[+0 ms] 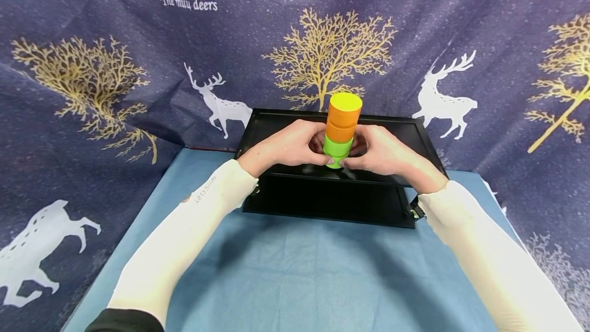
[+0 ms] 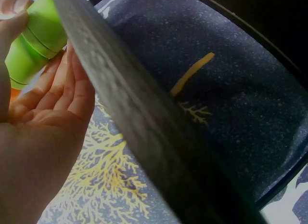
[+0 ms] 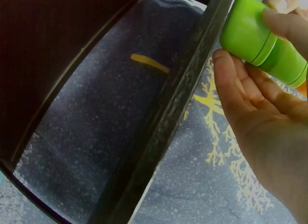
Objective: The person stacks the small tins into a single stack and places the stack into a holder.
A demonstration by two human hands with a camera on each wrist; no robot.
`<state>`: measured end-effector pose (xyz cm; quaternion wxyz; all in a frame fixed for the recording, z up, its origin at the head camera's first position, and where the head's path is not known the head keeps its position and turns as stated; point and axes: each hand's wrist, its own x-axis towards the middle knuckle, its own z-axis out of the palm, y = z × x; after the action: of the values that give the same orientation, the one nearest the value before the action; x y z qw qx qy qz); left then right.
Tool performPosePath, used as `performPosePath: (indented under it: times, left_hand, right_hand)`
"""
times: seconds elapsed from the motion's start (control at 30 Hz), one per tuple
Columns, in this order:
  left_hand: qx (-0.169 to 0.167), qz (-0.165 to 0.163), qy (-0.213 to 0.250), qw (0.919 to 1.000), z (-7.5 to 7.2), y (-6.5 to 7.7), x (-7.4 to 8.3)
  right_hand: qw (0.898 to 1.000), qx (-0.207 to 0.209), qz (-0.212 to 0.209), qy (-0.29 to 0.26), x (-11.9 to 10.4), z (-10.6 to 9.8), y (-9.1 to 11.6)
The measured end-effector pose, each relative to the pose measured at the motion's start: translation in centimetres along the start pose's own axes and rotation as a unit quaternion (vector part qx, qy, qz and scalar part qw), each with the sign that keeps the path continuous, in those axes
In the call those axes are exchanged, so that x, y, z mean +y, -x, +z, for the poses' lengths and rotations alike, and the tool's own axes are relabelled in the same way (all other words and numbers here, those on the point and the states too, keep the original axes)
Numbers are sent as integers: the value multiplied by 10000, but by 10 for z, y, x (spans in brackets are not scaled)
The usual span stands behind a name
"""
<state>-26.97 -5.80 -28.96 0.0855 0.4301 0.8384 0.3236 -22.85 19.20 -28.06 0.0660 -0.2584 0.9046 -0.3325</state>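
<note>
A stack of round cup-like pieces stands upright between both hands: green pieces (image 1: 337, 148) at the bottom, orange pieces (image 1: 343, 119) above, and a yellow round top (image 1: 345, 102). From the left side, my left hand (image 1: 299, 142) holds the green part, thumb in front and fingers behind. My right hand (image 1: 382, 152) grips the same part from the right. Both wrist views show the green pieces (image 2: 41, 29) (image 3: 250, 31) between thumb and fingers. The stack is at the upper board of a black two-level shelf (image 1: 286, 169); whether its base touches the board I cannot tell.
The shelf's lower board (image 1: 322, 199) lies beneath the upper one, near the far edge of a table with a blue cloth (image 1: 295, 270). Behind it hangs a dark blue curtain (image 1: 258, 29) with deer and golden trees. The shelf's edge (image 3: 163, 118) crosses both wrist views.
</note>
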Motion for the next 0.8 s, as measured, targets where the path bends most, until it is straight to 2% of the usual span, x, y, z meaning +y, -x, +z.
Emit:
performPosePath:
  times: [0.37, 0.8]
  left_hand:
    - [-38, 30, -6, 10000, 2, -2, -5]
    - [-31, -112, 0, 9999, 3, -1, -6]
  right_hand:
    - [10000, -13, -3, -17, 5, 3, -2]
    - [10000, -19, 21, 10, 7, 4, -4]
